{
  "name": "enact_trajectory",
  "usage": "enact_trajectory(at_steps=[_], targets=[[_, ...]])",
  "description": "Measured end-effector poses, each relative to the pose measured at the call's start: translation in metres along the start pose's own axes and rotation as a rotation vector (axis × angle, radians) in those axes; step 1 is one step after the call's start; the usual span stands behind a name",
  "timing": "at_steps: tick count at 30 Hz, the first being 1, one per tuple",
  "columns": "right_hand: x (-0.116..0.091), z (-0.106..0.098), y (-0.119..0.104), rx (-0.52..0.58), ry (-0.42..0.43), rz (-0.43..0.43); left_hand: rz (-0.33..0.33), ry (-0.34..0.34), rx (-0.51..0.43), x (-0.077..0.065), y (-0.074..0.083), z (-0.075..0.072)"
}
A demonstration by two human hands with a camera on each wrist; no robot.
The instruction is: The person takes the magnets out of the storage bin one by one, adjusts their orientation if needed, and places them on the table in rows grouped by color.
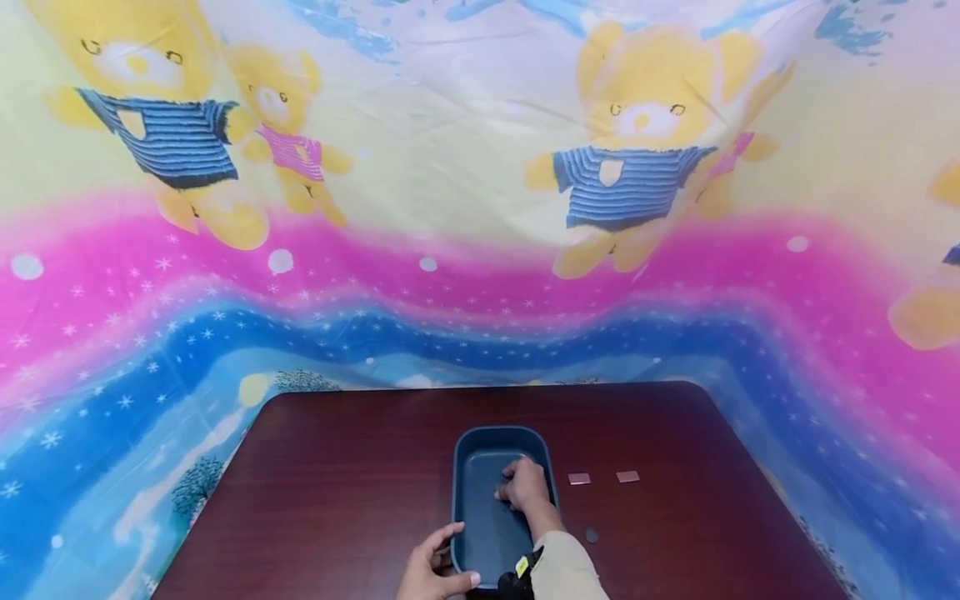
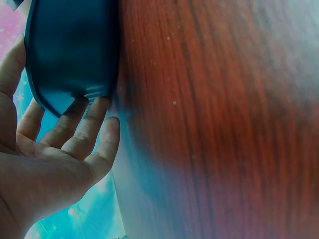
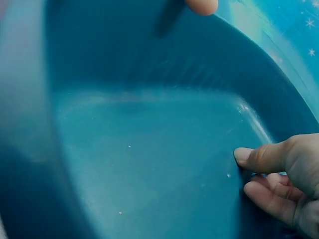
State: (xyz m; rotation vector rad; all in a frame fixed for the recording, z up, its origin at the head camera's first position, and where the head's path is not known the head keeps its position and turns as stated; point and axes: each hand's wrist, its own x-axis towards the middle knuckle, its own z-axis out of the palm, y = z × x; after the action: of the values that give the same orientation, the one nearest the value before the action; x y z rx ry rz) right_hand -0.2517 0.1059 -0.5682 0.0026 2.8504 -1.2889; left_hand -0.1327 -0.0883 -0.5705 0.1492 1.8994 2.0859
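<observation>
A dark blue-grey rectangular tray (image 1: 480, 521) with rounded corners lies lengthwise on the table. My left hand (image 1: 431, 568) holds its near left corner, thumb at the near end and fingers along the left side. Inside the tray, towards its right wall, is my right hand (image 1: 527, 490), palm turned down with curled fingers. In the right wrist view the thumb (image 3: 251, 157) and fingertips pinch a small dark piece (image 3: 243, 173), mostly hidden by them. Several tiny pale specks dot the tray's floor around that hand.
Two small flat pinkish rectangles, one nearer the tray (image 1: 579, 479) and one farther right (image 1: 627, 477), lie on the brown wooden table (image 1: 337, 483). A small grey disc (image 1: 592, 536) lies by the right sleeve (image 1: 566, 567). Behind hangs a printed bear curtain (image 1: 450, 208).
</observation>
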Motion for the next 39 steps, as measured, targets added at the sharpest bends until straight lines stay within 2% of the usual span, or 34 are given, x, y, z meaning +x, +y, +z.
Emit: enact_trajectory(at_steps=[10, 19, 25, 30, 35, 39], targets=[[0.0, 0.001, 0.003, 0.031, -0.006, -0.042, 0.01, -0.009, -0.014, 0.0, 0.001, 0.0], [0.003, 0.0, 0.006, -0.083, -0.051, -0.163, 0.003, -0.002, 0.008, 0.002, -0.001, 0.0], [0.004, -0.003, 0.005, 0.011, -0.122, -0.172, -0.002, -0.008, 0.001, 0.002, -0.001, -0.001], [0.004, -0.005, 0.003, 0.013, -0.121, -0.225, 0.001, -0.009, 0.005, 0.001, 0.001, -0.004], [-0.002, -0.018, 0.0, -0.005, -0.148, -0.244, 0.022, -0.017, 0.026, 0.002, -0.001, -0.005], [-0.01, -0.032, -0.003, -0.015, -0.177, -0.265, 0.017, -0.029, -0.006, 0.001, -0.001, -0.004]])
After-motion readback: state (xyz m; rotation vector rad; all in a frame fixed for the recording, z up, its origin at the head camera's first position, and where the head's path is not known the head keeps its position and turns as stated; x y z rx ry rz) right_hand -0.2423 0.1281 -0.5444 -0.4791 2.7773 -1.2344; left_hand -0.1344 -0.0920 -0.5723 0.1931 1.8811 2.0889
